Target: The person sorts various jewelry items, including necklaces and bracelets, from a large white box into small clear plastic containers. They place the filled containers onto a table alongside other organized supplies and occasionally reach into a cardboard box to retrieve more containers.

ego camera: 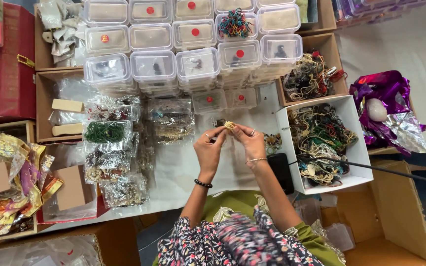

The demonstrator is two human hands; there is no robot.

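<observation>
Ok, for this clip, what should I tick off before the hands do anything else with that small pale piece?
1. Both hands on the pale piece: ok, left hand and right hand pinch it together.
2. Piece held above the white cloth: ok.
3. White box of tangled cords beside the right hand: ok.
4. Clear lidded tubs stacked and shut: ok.
5. What the piece is: cannot tell.

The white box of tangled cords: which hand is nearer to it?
Right. The right hand is just beside the white box; the left hand is farther away, on the right hand's other side.
</observation>
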